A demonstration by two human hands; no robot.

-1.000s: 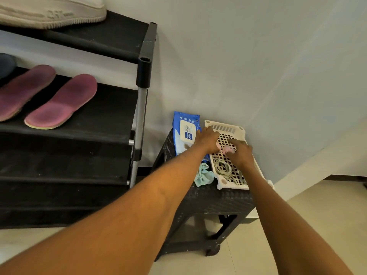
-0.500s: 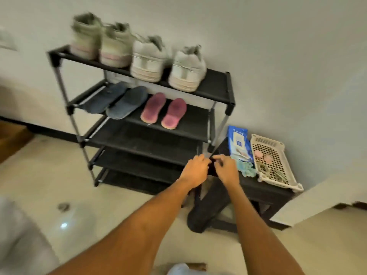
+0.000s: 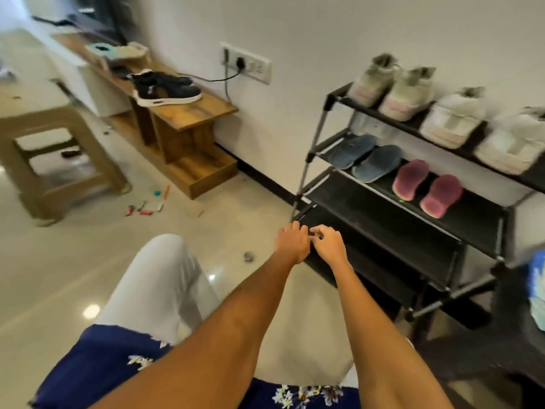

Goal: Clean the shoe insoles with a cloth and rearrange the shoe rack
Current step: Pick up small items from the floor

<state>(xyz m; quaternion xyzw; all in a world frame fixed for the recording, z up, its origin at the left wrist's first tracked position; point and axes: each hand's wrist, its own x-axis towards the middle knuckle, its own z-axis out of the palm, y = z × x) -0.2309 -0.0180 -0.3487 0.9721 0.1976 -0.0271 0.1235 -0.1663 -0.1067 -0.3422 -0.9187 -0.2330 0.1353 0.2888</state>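
My left hand and my right hand meet fingertip to fingertip in front of the lower left corner of the black shoe rack. Their fingers are curled; blur and the dark shelf behind hide whether they pinch anything. Two pink insoles and two blue insoles lie on the second shelf. A white pair of sneakers and a greenish pair stand on the top shelf. A blue wipes pack and a teal cloth show at the right edge.
A black stool stands right of the rack. Along the wall to the left runs a wooden bench with black sneakers on it. A beige plastic stool and small scattered items are on the tiled floor.
My hands left the white basket on the stool and came together. The view swung left and pulled back, so the whole rack, the bench and the floor show now.
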